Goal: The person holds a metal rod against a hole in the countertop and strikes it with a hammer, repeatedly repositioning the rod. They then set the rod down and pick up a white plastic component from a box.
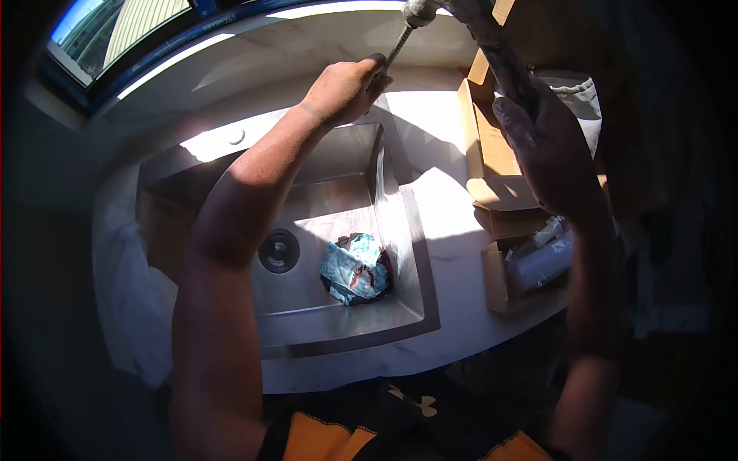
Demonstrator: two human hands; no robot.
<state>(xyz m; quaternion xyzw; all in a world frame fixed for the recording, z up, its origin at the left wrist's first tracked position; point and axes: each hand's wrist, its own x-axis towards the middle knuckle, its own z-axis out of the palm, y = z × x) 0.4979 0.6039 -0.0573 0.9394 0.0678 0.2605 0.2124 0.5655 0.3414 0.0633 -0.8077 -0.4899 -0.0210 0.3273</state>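
My left hand (346,88) reaches over the far rim of the steel sink (307,321), its fingers closed around a thin rod (397,46) with a ridged surface. The rod stands tilted, its upper end right at the rounded head of a dusty hammer (503,61). My right hand (550,138) is wrapped around the hammer's dark handle, above the open cardboard box; pale dust marks its thumb. The hammer's top runs out of view. Down in the basin lies a crumpled light-blue and dark cloth (356,269), beside the round drain (279,251).
An open cardboard box (475,134) with a white drawstring bag (580,104) stands on the right. Nearer me, a smaller box (496,280) holds a plastic-wrapped item (542,261). White cloth (127,292) hangs at the left. A window (115,38) is behind the pale counter (453,230).
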